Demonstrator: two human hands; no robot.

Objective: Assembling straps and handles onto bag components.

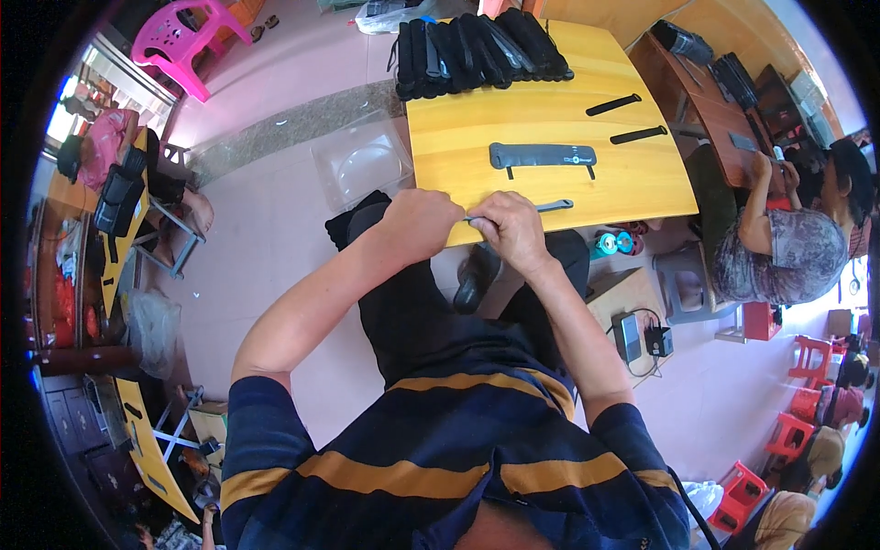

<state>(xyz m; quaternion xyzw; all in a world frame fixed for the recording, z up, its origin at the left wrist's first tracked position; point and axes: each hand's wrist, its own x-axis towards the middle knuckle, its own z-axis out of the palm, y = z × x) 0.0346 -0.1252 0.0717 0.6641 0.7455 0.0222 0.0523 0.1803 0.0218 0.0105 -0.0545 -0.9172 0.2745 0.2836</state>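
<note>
My left hand (421,221) and my right hand (507,228) meet at the near edge of a yellow wooden table (477,119). Both pinch a thin dark strap (550,206) that lies along that edge and sticks out to the right of my right hand. Just beyond it a wider dark grey pouch-like band (543,156) lies flat on the table. Two short black strips (614,104) (639,135) lie further right. A pile of several black bands (477,50) is stacked along the far edge.
A clear plastic tray (362,165) lies on the pink floor left of the table. A person in a patterned top (779,247) sits at a brown table (706,101) to the right. Another seated person (105,151) is at far left. Red stools (807,394) stand at the right.
</note>
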